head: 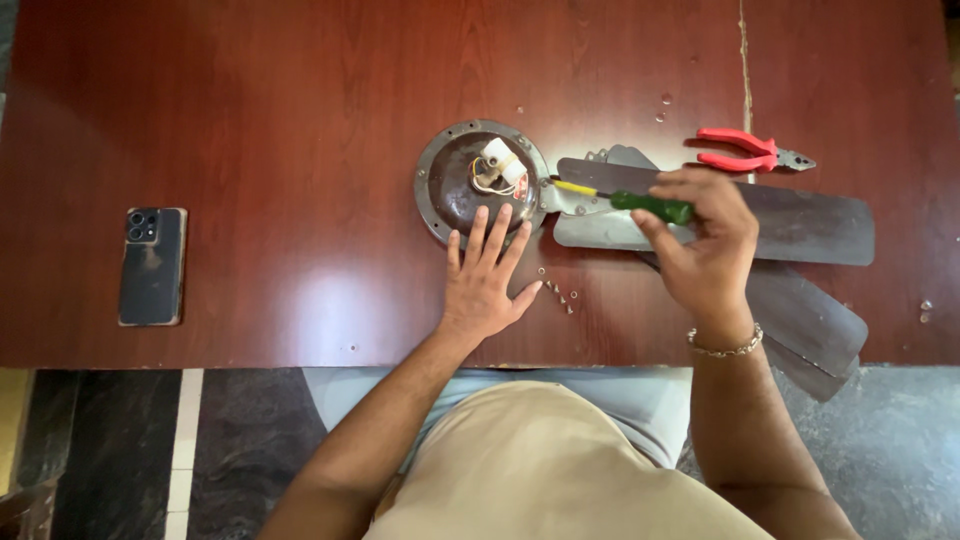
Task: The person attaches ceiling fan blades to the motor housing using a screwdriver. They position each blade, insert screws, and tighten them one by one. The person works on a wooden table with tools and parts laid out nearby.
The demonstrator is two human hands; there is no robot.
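The right hand [705, 240] pinches a green-handled yellow-shafted screwdriver [640, 204] whose long axis points to nine o'clock at the round dark metal fan motor housing [470, 180] (left hand [483, 280], fingers spread, lies flat against its six o'clock rim).

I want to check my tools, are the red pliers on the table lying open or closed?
Closed. The red pliers lie flat on the table, handles nearly together and jaws meeting at the tip, untouched beyond the right hand.

A dark smartphone [152, 266] lies at the frame's left; red-handled pliers [752, 150] at upper right, on a reddish wooden table [300, 110].
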